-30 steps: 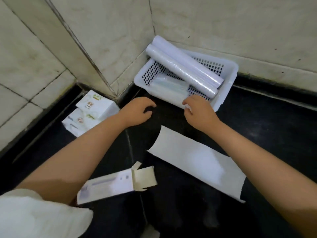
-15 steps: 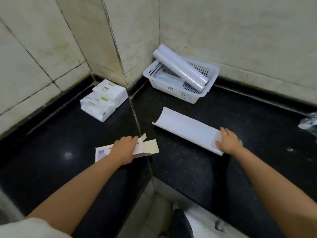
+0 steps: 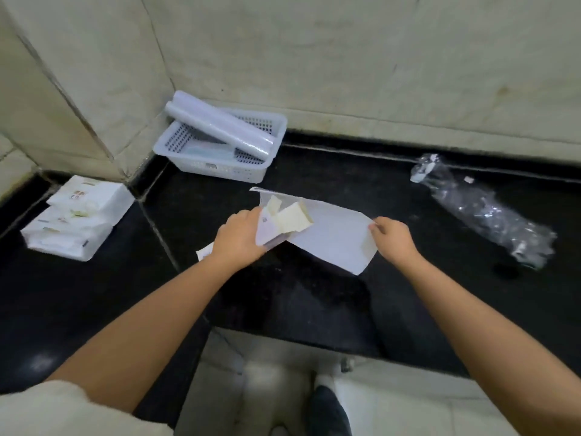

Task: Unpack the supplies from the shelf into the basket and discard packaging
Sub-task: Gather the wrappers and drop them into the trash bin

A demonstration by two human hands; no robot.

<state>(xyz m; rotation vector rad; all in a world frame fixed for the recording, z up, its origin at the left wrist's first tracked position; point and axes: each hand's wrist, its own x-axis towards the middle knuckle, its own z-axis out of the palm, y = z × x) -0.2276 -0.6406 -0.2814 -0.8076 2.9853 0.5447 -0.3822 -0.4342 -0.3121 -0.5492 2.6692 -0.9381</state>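
A white perforated basket (image 3: 234,174) sits in the corner of the black shelf. Two wrapped white rolls (image 3: 220,129) lean across it, over a flat bluish pack. My left hand (image 3: 240,239) grips an empty flattened carton (image 3: 283,223) with its flaps open, lifted over the left end of a curled white paper sheet (image 3: 333,240). My right hand (image 3: 391,239) pinches the right edge of that sheet. The sheet's near corner hangs above the shelf.
Two white tissue packs (image 3: 77,217) lie stacked on the shelf at left. Crumpled clear plastic wrap (image 3: 484,210) lies at right near the wall. Beige tiled walls close off the back. The shelf's front edge (image 3: 298,339) drops to a pale floor with my shoe (image 3: 327,413).
My left hand picked up the carton and carried it right, onto the paper sheet. My right hand took hold of the sheet's right edge and lifted it. The view has pulled back.
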